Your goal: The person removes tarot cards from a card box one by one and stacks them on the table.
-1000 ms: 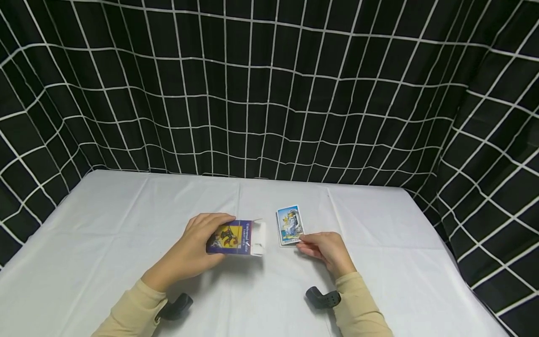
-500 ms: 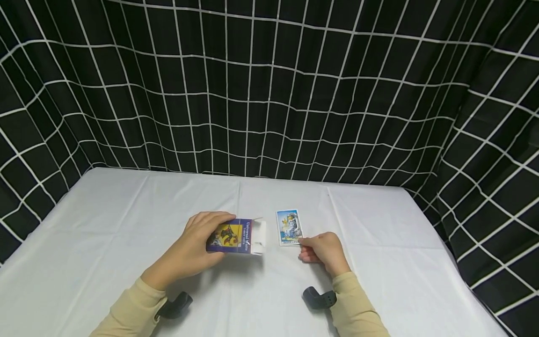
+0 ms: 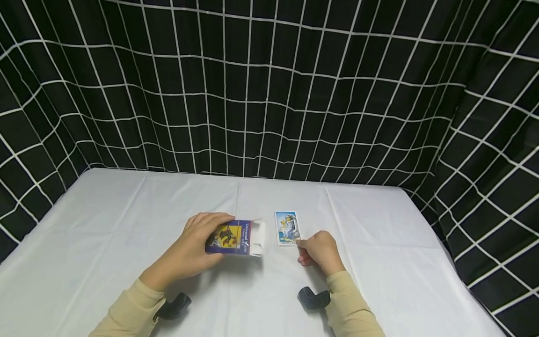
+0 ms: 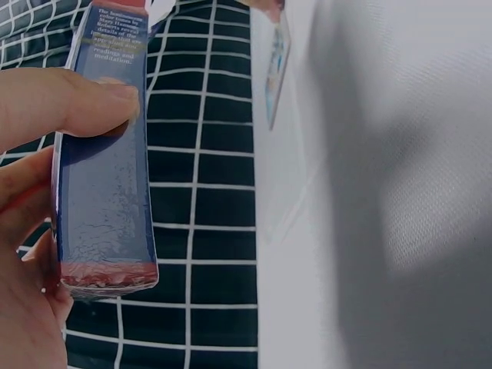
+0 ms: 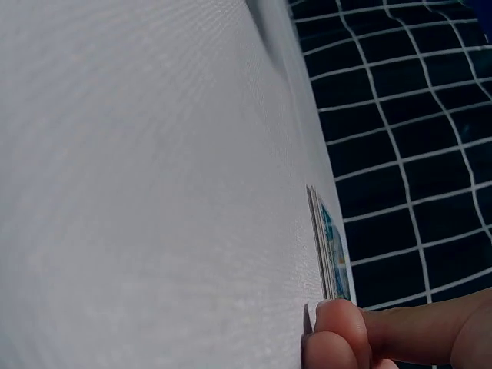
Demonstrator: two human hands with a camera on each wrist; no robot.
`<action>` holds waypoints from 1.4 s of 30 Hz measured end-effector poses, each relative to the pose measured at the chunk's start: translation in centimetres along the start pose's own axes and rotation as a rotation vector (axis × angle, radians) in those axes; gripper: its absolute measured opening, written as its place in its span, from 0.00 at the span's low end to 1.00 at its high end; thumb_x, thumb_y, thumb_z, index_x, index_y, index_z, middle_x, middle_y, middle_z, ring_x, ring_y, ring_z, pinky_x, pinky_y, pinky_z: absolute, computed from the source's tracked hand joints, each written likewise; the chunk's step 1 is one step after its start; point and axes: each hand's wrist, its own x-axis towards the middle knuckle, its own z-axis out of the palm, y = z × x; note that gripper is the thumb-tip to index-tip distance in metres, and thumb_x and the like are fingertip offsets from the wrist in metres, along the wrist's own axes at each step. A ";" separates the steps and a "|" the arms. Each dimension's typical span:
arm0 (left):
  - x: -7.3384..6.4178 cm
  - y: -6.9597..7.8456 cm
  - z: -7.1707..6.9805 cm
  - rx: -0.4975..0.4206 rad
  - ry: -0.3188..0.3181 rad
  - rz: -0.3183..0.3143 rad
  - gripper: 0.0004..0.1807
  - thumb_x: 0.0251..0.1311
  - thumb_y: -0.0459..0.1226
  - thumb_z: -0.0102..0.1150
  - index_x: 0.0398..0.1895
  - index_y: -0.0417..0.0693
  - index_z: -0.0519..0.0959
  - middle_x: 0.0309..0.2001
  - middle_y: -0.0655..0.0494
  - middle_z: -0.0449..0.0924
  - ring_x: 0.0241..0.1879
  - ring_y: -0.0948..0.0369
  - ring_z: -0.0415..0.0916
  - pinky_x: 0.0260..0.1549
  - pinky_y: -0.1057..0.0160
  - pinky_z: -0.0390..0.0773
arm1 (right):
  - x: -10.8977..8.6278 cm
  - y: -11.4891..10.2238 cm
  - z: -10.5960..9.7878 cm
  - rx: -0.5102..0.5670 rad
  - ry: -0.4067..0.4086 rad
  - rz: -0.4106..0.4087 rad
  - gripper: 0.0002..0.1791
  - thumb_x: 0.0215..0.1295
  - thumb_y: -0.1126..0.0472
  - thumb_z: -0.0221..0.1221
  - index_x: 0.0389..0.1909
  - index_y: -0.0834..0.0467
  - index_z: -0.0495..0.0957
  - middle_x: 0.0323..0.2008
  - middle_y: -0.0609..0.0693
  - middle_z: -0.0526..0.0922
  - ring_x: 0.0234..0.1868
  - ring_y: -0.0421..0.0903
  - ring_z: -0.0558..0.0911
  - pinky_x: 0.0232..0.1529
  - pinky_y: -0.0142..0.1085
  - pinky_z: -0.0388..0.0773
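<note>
In the head view my left hand point(image 3: 189, 245) holds a purple tarot card box point(image 3: 229, 236), thumb on the near side and fingers over the far side. Its white end flaps stand open toward the right. The left wrist view shows the thumb pressed on the narrow printed side of the box point(image 4: 108, 200). To the right of the box, a small stack of tarot cards point(image 3: 287, 228) has a blue picture card on top. My right hand point(image 3: 322, 252) pinches the stack's near right corner. Several card edges point(image 5: 319, 246) show in the right wrist view.
A white cloth point(image 3: 126, 224) with fold creases covers the table. Behind and beside it hangs a black curtain point(image 3: 261, 93) with a white grid. Dark wrist devices point(image 3: 313, 298) sit at both sleeves.
My right hand has drawn slightly left and toward me. The card stack has come down and turned a little straighter, its lower cards less exposed. The left hand and box stay nearly still.
</note>
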 end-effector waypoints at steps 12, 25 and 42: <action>0.0 -0.2 0.2 -0.010 -0.006 -0.005 0.40 0.37 0.34 0.69 0.61 0.54 0.68 0.58 0.61 0.71 0.56 0.59 0.63 0.60 0.52 0.57 | 0.7 0.8 -0.2 0.083 -0.060 0.025 0.10 0.56 0.64 0.60 0.26 0.69 0.72 0.11 0.52 0.78 0.11 0.42 0.79 0.19 0.33 0.79; 1.2 -1.2 1.7 -0.030 0.021 -0.077 0.39 0.37 0.34 0.70 0.59 0.51 0.69 0.57 0.58 0.72 0.55 0.58 0.64 0.57 0.52 0.58 | 1.0 0.5 -2.5 0.154 -0.114 0.035 0.12 0.58 0.66 0.58 0.37 0.73 0.75 0.20 0.54 0.83 0.20 0.42 0.82 0.25 0.33 0.81; 2.6 -7.0 2.7 0.142 -0.114 -0.303 0.40 0.37 0.39 0.70 0.59 0.40 0.69 0.57 0.46 0.73 0.53 0.48 0.67 0.56 0.45 0.61 | 0.8 -0.8 -5.5 -0.301 0.066 -0.275 0.11 0.59 0.59 0.58 0.28 0.65 0.80 0.18 0.50 0.81 0.20 0.41 0.78 0.21 0.30 0.72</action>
